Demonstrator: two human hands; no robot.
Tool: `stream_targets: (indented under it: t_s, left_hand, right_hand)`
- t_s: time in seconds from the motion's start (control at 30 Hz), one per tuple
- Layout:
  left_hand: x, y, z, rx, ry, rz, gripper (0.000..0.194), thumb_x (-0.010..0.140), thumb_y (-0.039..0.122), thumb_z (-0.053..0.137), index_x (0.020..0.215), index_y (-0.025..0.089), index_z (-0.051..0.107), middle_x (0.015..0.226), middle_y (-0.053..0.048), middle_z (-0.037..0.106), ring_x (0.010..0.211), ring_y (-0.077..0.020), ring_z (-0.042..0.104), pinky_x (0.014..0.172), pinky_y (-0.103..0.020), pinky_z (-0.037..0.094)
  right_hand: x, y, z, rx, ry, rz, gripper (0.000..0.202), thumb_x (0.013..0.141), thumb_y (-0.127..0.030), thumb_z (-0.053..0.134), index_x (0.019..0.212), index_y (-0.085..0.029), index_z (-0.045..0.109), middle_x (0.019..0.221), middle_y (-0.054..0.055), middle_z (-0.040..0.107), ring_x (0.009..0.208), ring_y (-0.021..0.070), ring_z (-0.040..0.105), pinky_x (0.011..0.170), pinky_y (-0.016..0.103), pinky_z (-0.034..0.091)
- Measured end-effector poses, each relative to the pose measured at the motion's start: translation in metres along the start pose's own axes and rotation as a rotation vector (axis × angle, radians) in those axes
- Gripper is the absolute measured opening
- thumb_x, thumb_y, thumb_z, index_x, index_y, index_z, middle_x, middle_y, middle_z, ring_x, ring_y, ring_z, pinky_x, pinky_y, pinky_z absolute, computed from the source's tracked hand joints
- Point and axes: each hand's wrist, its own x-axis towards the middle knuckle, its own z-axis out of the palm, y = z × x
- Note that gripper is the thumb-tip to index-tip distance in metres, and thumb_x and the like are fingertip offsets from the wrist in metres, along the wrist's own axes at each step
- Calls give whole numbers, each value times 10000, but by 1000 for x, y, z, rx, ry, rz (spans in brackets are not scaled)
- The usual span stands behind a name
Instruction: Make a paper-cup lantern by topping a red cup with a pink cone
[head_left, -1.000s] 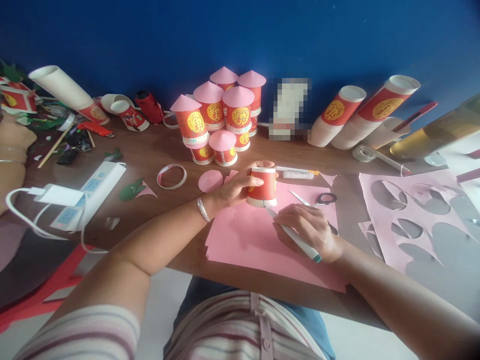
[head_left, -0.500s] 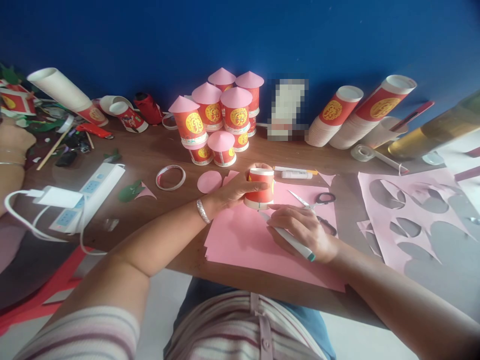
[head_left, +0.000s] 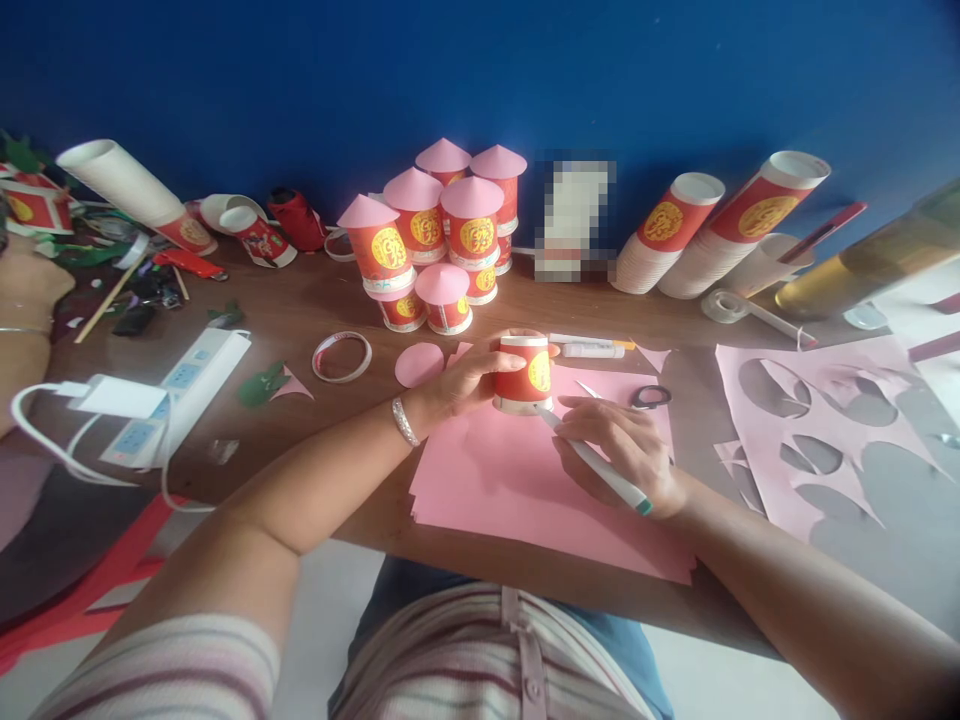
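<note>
A: What is the left hand (head_left: 469, 378) doing?

B: It grips a small red paper cup with a gold emblem (head_left: 524, 375), standing mouth-down on a pink sheet of craft paper (head_left: 495, 480). Fingers wrap the cup's left side and the thumb lies over the top edge. A silver bracelet (head_left: 405, 420) sits on that wrist.

A: And the right hand (head_left: 624, 450)?

B: It is closed around a white pen with a green end (head_left: 596, 463), held like a pencil. The pen's tip touches the paper right at the cup's lower right rim.

A: Where does the paper lie?

B: On the brown wooden table (head_left: 300, 300), straight ahead of the person, its near edge hanging a little over the table's edge.

A: What else is close by?

B: Just beyond the right hand lie scissors with a dark handle (head_left: 645, 397), partly hidden by the fingers. Behind the cup is a white glue stick (head_left: 594, 350). Left of the cup lies a cut pink paper circle (head_left: 420, 363), and further left a roll of clear tape (head_left: 343, 355).

A: And at the back?

B: A cluster of red cups topped with pink paper cones (head_left: 442, 235) stands against the blue wall. At right, a pink sheet with round holes cut out (head_left: 825, 430) lies flat.
</note>
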Motion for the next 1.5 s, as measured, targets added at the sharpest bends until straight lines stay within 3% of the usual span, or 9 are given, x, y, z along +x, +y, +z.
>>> stream_targets:
  t_s: [0.17,0.43,1.23,1.5]
  left_hand:
    - [1,-2,-3,-8,-15,9,549,827,291,712,1367,197,675,1315,-132,746,1201,-322,681,903,-406,574]
    - [2,-3,-4,1,-21,19,544,829,275,707,1367,195,693,1359,-132,731,1202,-299,684,857,-354,572]
    - [3,-3,-6,1,-55,-4,549,835,299,709,1370,182,682,1356,-155,729,1232,-329,663,959,-424,544]
    - [0,-1,-4,12,-18,-18,515,841,298,709,1343,187,694,1332,-135,739,1239,-319,654,974,-412,530]
  right_hand:
    - [1,0,0,-30,2,2,277,862,6,697,1041,-193,623,769,17,716,730,201,773,672,319,678]
    - [0,-2,1,-28,-12,39,298,855,27,676,1037,-204,627,755,1,704,630,162,692,579,288,577]
    - [1,-2,1,-10,-49,38,292,886,23,652,1068,-200,605,774,10,691,641,160,677,586,295,569]
    - [0,-3,1,7,-54,37,293,874,27,659,1069,-188,620,788,19,701,652,170,694,592,302,580]
